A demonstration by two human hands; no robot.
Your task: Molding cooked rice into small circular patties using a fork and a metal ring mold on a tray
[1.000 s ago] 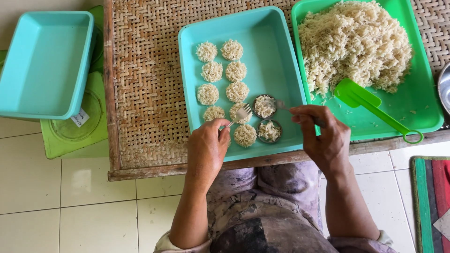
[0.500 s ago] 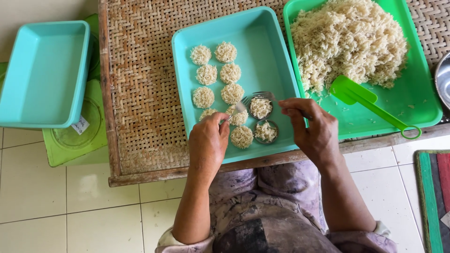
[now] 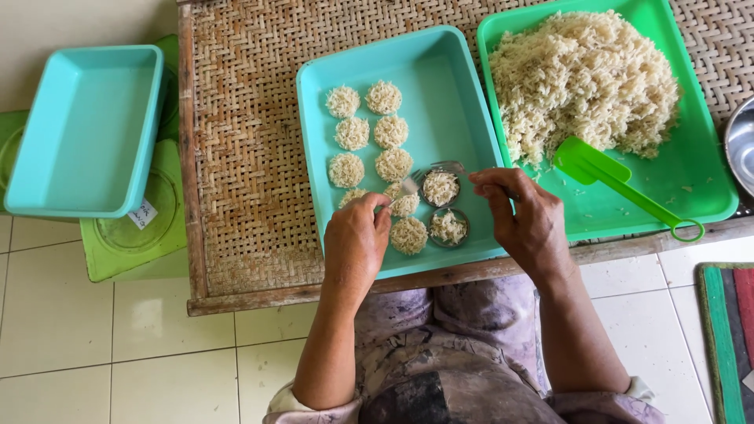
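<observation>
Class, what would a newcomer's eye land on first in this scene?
Probably the big rice heap on the green tray at upper right. Next, the round rice cakes in two columns in the turquoise tray at centre, where the left hand and right hand work with a fork.

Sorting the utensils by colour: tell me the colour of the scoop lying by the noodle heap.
Bright green scoop, matching its tray; head view.
</observation>
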